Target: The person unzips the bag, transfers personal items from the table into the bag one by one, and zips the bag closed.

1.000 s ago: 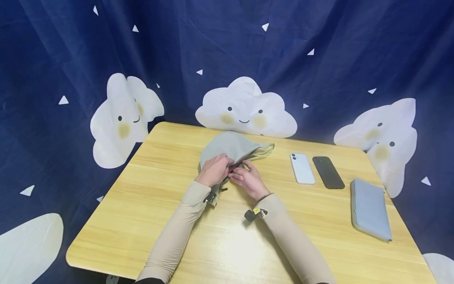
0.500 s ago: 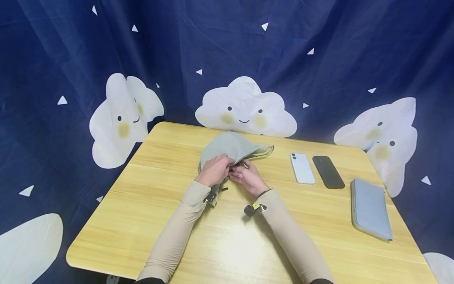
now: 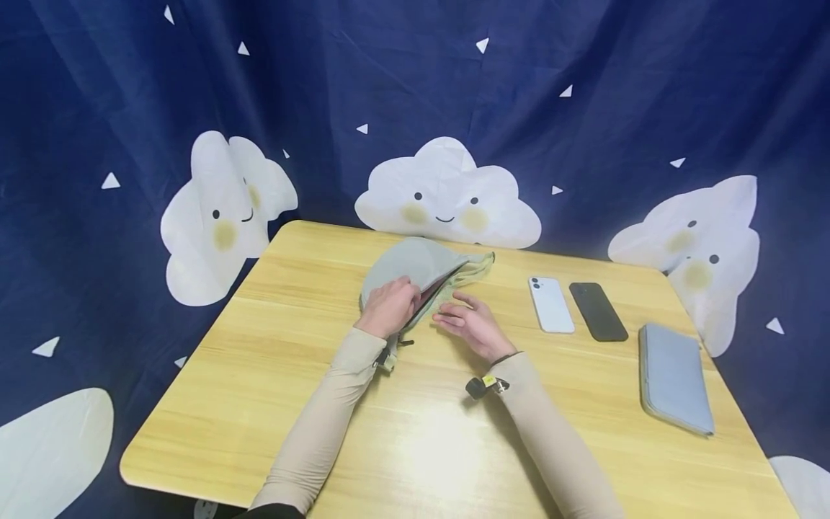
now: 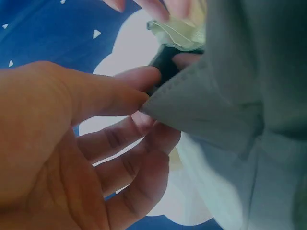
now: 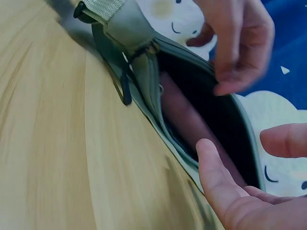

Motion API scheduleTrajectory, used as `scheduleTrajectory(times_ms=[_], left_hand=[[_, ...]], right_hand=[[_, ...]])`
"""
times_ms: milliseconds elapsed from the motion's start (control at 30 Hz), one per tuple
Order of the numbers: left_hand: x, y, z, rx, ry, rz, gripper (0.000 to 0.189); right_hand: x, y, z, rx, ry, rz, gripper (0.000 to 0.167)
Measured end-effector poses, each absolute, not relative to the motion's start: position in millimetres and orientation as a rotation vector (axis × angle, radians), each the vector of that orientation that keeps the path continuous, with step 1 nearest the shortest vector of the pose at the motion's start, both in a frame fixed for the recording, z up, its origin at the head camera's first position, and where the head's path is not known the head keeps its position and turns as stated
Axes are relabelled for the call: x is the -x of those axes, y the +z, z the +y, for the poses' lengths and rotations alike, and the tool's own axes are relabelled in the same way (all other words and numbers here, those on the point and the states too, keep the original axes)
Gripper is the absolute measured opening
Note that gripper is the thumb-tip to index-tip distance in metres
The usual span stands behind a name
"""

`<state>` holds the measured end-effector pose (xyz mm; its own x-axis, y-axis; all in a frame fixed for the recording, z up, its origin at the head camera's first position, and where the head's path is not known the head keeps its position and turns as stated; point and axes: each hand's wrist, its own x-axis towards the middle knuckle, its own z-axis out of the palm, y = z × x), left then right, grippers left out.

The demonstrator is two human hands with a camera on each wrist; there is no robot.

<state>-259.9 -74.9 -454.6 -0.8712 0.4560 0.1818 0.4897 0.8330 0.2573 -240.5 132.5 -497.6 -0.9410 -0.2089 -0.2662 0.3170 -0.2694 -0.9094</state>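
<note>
A grey-green waist bag (image 3: 418, 261) lies at the table's far middle with its zipped mouth agape. My left hand (image 3: 390, 306) pinches the mouth's upper edge between thumb and fingers, and the left wrist view shows the stitched fabric (image 4: 177, 108) drawn to a point there. Just off the mouth's lower edge is my right hand (image 3: 476, 328), fingers loosely bent and holding nothing. In the right wrist view a flat pinkish piece (image 5: 184, 112) shows inside the dark bag, and a zip pull (image 5: 125, 88) hangs near the mouth's end.
Right of the bag lie a white phone (image 3: 552, 305) and a black phone (image 3: 598, 311). Nearer the right edge sits a blue-grey zip case (image 3: 676, 378). A dark blue cloud-print curtain (image 3: 324, 86) stands behind the wooden table (image 3: 259, 404).
My right hand has come out of the bag's mouth and moved right, fingers spreading. The mouth now shows wider. My left hand keeps its grip on the edge.
</note>
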Motion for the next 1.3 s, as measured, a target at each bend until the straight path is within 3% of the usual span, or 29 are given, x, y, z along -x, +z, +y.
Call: scheduleTrajectory(times_ms=[233, 400, 567, 833, 1133, 1300], left_hand=[[259, -455, -79, 0.739, -0.433, -2.873, 0.015], [260, -455, -81, 0.693, -0.447, -2.886, 0.027], [260, -450, -82, 0.568, -0.436, -2.921, 0.002], [258, -441, -89, 0.511, -0.555, -2.917, 0.041], [258, -442, -92, 0.515, -0.61, -2.873, 0.047], [258, -440, -94, 0.503, -0.627, -2.859, 0.049]], right_hand=[[231, -496, 158, -0.146, -2.264, 1.699, 0.065], [224, -493, 179, -0.145, -2.243, 1.737, 0.067], [216, -488, 206, -0.11, -2.239, 1.78, 0.066], [201, -471, 254, -0.107, -2.09, 2.074, 0.061], [167, -457, 327, -0.238, -1.863, 2.419, 0.06], [149, -449, 372, -0.297, -1.869, 2.505, 0.029]])
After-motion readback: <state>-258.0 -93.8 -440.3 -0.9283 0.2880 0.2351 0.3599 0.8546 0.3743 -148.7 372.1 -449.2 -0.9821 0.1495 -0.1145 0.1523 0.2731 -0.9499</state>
